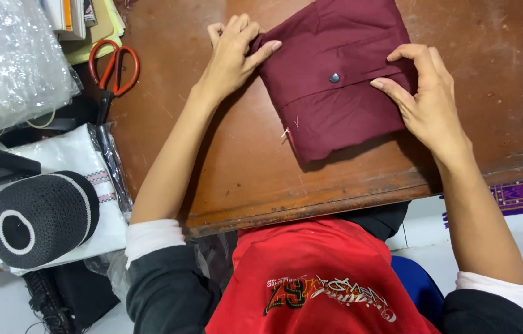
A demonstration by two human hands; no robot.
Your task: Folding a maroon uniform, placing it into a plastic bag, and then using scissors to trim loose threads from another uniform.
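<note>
Cloth: a folded maroon garment (335,80) lies flat on the brown wooden desk (236,167), toward the far middle, with a small metal snap button (334,78) showing near its centre and a fold line running across it
Left hand: the left hand (231,57) rests on the left edge of the garment, fingers curled, the thumb laid over the cloth corner and pinching it against the fingers
Right hand: the right hand (423,96) sits on the right edge of the garment, thumb and forefinger bent into an open curve and pressing on the cloth beside the fold line
Scissors: a pair of red-handled scissors (111,71) lies on the desk at the far left, well apart from the left hand
Left side: a crinkled clear plastic bag (11,62) sits far left; nearer, a black knitted cap (42,216) with white trim rests on a white folded cloth (69,154)
Near edge: the person's red shirt (317,278) and dark sleeves meet the desk's near edge
</note>
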